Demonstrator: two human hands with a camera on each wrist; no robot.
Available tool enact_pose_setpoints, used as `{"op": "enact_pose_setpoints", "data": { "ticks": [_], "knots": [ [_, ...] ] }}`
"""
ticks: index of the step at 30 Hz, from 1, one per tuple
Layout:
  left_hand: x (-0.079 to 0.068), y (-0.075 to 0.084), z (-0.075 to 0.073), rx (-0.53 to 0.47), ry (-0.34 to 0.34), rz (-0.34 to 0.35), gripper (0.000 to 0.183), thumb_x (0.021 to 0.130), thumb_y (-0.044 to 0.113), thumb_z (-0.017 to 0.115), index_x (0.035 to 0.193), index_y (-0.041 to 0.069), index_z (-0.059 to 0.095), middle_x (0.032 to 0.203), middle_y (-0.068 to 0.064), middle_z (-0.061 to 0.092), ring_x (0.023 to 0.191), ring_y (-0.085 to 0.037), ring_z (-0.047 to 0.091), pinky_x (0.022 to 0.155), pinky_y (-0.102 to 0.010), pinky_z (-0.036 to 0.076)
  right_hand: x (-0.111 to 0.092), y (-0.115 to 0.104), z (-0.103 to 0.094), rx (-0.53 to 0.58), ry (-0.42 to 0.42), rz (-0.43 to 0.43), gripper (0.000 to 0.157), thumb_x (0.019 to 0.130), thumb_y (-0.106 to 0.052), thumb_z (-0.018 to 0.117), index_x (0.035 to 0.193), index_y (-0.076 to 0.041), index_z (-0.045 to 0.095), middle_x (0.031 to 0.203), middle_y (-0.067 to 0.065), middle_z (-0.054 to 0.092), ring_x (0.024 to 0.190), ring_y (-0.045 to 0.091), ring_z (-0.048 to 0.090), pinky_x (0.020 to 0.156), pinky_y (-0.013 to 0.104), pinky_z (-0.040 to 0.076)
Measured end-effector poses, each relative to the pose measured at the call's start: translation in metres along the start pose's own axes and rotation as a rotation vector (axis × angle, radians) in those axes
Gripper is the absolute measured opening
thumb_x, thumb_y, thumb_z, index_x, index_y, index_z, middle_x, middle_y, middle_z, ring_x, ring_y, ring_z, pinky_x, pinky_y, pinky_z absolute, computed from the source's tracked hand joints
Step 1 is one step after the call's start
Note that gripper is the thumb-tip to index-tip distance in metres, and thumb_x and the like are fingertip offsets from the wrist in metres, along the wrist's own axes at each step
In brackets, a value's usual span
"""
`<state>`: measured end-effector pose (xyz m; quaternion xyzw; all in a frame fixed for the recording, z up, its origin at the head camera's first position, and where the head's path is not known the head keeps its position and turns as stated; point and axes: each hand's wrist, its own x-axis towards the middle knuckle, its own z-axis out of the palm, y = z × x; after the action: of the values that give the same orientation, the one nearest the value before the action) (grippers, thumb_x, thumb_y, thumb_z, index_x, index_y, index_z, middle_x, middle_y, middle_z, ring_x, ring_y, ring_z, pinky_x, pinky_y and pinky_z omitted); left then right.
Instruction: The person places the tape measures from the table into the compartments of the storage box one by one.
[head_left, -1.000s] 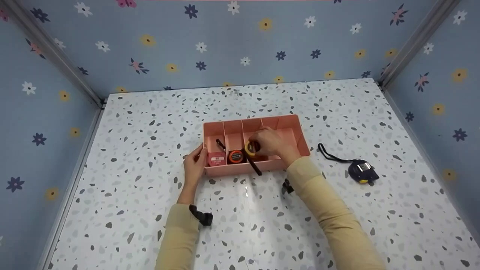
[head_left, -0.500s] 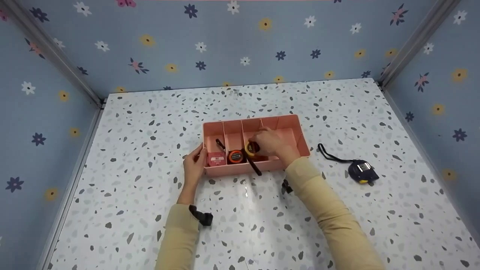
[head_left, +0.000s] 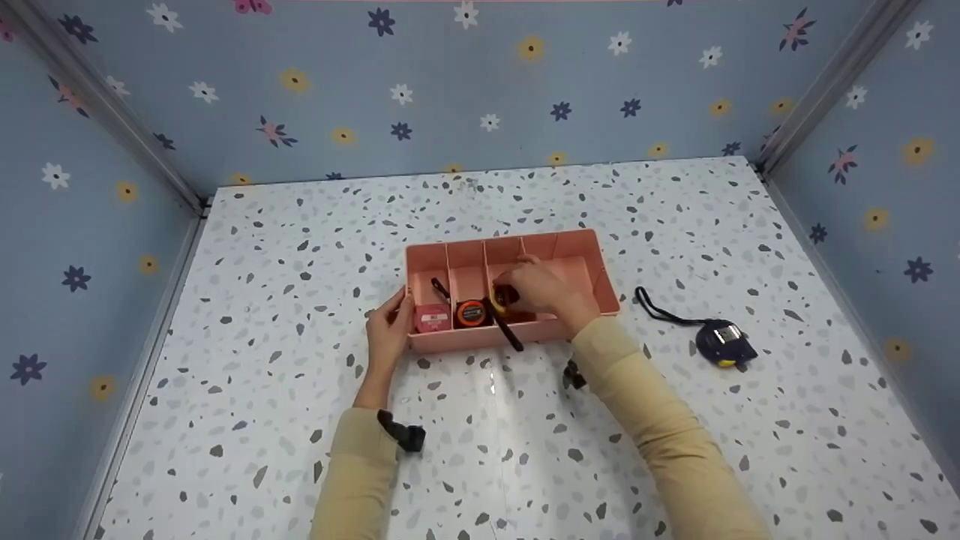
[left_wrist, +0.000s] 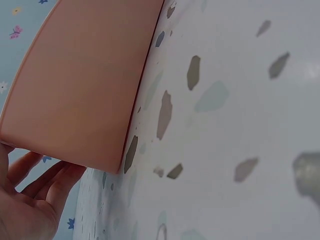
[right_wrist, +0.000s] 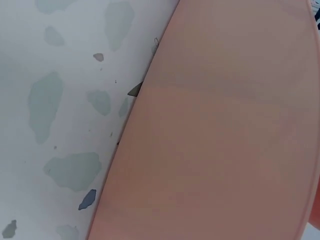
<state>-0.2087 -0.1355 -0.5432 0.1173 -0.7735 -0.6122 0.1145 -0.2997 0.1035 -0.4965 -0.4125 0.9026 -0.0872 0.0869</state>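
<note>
An orange-pink divided tray [head_left: 457,342] stands on the table. At its left end, my left hand [head_left: 386,334] touches the outside of the wall with its fingers; the left wrist view shows the fingertips [left_wrist: 67,177] against that end. My right hand [head_left: 536,285] reaches into the tray and holds a yellow-and-black tape measure [head_left: 499,298] in the third compartment from the left, partly hidden by the fingers. Its black strap [head_left: 510,334] hangs over the front wall. An orange-and-black tape measure [head_left: 472,313] lies in the second compartment. A pinkish-red squarish thing [head_left: 433,318] with a pale label occupies the leftmost one.
To the right of the tray, a dark blue tape measure [head_left: 725,343] with a wrist strap [head_left: 660,311] lies on the speckled table [head_left: 262,360]. Flowered panels [head_left: 450,82] border the back and both sides. The tray's front wall [right_wrist: 215,130] fills much of the right wrist view.
The yellow-and-black tape measure has turned or tilted slightly under my right fingers. My left hand and the tray stay where they were.
</note>
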Motion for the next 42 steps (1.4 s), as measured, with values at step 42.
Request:
{"op": "enact_pose_setpoints", "data": {
  "ticks": [42],
  "knots": [
    [0.000,0.002,0.000,-0.010,-0.014,-0.031,0.036,0.091,0.022,0.050,0.122,0.005,0.053,0.114,-0.012,0.058,0.091,-0.020,0.056,0.074,-0.027,0.045,-0.046,-0.012,-0.018,0.222,0.258,-0.021,0.035,0.080,-0.018,0.067,0.111,-0.004,0.061,0.109,0.007,0.061,0.100,0.019,0.054,0.087,0.035,0.040]
  ]
}}
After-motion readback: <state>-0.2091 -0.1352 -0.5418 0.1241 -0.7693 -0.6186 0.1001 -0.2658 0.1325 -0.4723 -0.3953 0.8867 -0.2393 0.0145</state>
